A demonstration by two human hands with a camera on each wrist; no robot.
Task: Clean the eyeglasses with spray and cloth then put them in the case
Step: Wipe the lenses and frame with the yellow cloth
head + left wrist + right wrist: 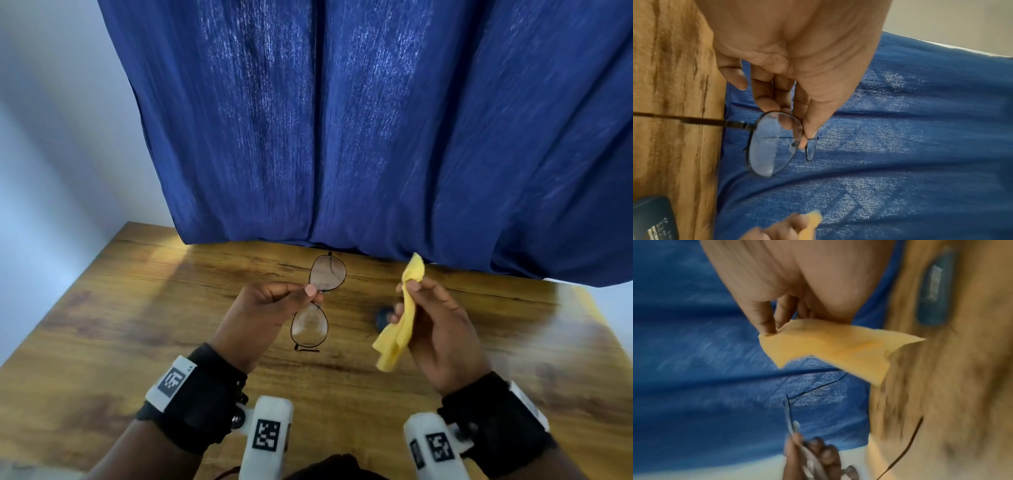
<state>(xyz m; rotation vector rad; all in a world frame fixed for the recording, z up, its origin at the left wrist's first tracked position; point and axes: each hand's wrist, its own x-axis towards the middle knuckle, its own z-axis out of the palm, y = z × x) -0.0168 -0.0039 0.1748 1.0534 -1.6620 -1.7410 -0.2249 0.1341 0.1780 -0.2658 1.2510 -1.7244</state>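
Thin dark-framed eyeglasses (310, 325) are held above the wooden table (137, 325), one lens pointing away from me and the other toward me. My left hand (310, 294) pinches them at the bridge, as the left wrist view shows for the hand (805, 134) and the eyeglasses (770, 146). The near lens looks smeared. My right hand (406, 294) grips a crumpled yellow cloth (400, 329) a little to the right of the glasses, apart from them. The right wrist view shows thumb and fingers of that hand (772, 331) pinching the cloth (828, 347).
A dark blue rounded object (382, 318) with a white label lies on the table between my hands, mostly hidden by the cloth; it shows again (933, 288) in the right wrist view. A blue curtain (376, 137) hangs along the table's far edge.
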